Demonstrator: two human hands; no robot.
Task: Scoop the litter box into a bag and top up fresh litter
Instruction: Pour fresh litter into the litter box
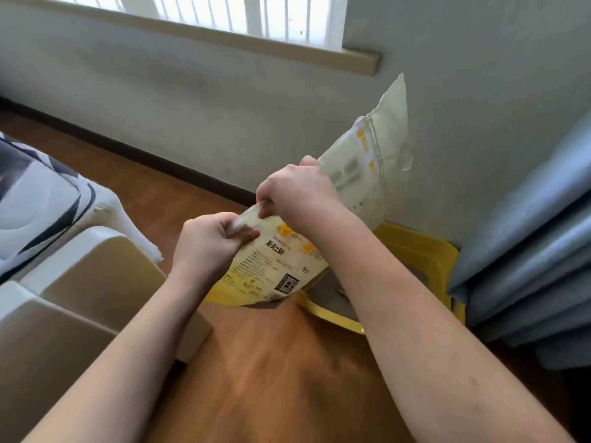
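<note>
Both hands pinch the litter bag's near top edge: left hand [208,241] curled on the corner, right hand [297,193] clamped just beside it, up-right. Litter bag [281,266] runs long-axis from the grips up-right toward the wall, hanging above the yellow litter box [425,251]. Judgement: tearing open, with the box directly beneath for pouring.

The litter bag [281,263] and the right forearm cover most of the yellow litter box [425,251], so only a sliver of grey litter shows. The bag's small print is too blurred to read. The patterned fabric [35,199] runs off the left edge.
</note>
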